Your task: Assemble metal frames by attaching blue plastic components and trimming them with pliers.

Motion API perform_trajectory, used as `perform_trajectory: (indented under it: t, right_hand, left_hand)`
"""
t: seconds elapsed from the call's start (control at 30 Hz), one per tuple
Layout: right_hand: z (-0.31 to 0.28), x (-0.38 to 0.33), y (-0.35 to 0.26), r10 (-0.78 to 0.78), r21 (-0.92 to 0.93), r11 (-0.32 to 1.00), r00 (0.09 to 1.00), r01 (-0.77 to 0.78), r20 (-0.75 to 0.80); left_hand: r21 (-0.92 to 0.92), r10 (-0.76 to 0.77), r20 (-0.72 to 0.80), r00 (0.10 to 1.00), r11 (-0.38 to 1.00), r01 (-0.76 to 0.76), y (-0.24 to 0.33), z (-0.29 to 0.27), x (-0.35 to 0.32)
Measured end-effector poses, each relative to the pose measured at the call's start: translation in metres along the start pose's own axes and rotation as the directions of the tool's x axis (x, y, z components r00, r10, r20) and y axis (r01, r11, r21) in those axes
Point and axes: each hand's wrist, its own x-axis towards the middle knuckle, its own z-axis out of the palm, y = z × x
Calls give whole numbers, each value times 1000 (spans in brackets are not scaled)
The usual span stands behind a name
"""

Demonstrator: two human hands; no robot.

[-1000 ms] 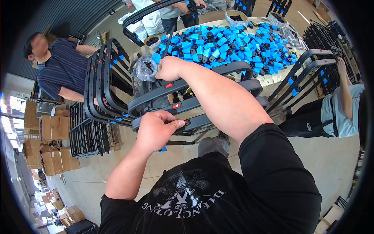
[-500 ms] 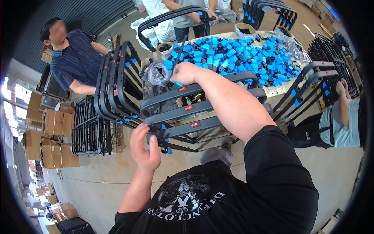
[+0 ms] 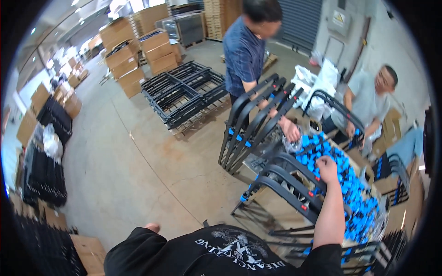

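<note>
Count, head view. Co-workers: 2, one in a dark blue shirt (image 3: 244, 55) at 12 o'clock, one in a grey shirt (image 3: 368, 103) at 2 o'clock. Black curved frames (image 3: 251, 126) standing in a row at centre: 4. Blue caps (image 3: 352, 184) heaped at 4 o'clock: too many to count. Black grid stacks (image 3: 184, 94) on the floor at 11 o'clock: 2. Own hands: right hand (image 3: 328, 166) in view; left hand (image 3: 152, 227) only an edge.

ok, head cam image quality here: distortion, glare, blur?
Head view: heavy fisheye, with a black rim all round and the stacked black frames bowed; ceiling lights blow out the top left corner; the concrete floor is evenly lit, shadows soft; the right hand over the blue parts is fairly sharp, and the cardboard boxes soften toward the edge.
</note>
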Motion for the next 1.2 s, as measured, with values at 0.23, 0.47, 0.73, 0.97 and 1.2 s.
perform_trajectory:
  t: [0.23, 0.47, 0.73, 0.97, 1.2]
  right_hand:
    - [1, -13, -55, -273, 24, 957, 926, 289, -262]
    - [9, -56, -260, -375, -76, 927, 899, 368, -226]
    - [315, -137, -416, -342, 54, 938, 884, 344, 318]
    - [505, -158, -278, 305, -347, 935, 667, -74, 680]
    - [696, -18, -279, 178, -294, 723, 243, 625, 954]
  left_hand:
    - [-442, -29, 200, 979, 889, 116, 44, 6, -24]
    - [-847, -96, 221, 971, 475, 240, -37, -13, 28]
    - [-733, -31, 389, 921, 595, 330, -247, -9, 169]
    - [-915, -280, 238, 930, 256, 311, -299, -140, 249]
    - [-856, -131, 178, 975, 467, 219, -355, -157, 335]
